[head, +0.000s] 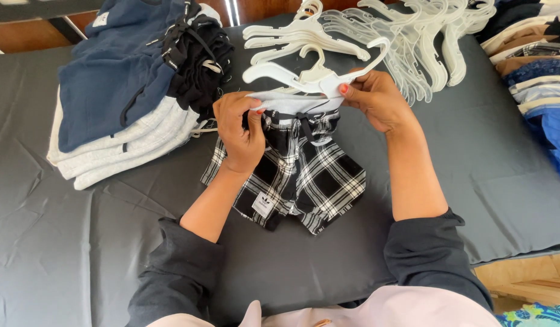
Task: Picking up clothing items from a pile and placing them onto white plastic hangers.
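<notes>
in the head view i see both of my forearms coming up from the bottom of the frame, dark sleeves pushed back toward the elbows, and meeting near the centre. my left hand [240, 133] is turned with its back to the camera, wrist bent, fingers curled down and pinched shut on the left end of the waistband of the plaid shorts [292, 175]. my right hand [377, 100] comes in from the right with the thumb on top, fingers closed on the right end of the white hanger [310, 75] and the waistband together.

the shorts sit at the centre of the frame, their top edge held between my two hands and stretched along the hanger's lower bar, the legs lying flat on the dark grey table cover [473, 163] just below my fingers. the cloth is a black and white check with a pale waistband, a dark drawstring at the middle and a small white label near the lower left hem.

at the upper left lies a stack of folded garments [122, 103], navy, black and light grey. a heap of white hangers [413, 36] spreads along the top centre and right, touching the one i hold. more folded clothes [534, 66] sit at the upper right edge.
</notes>
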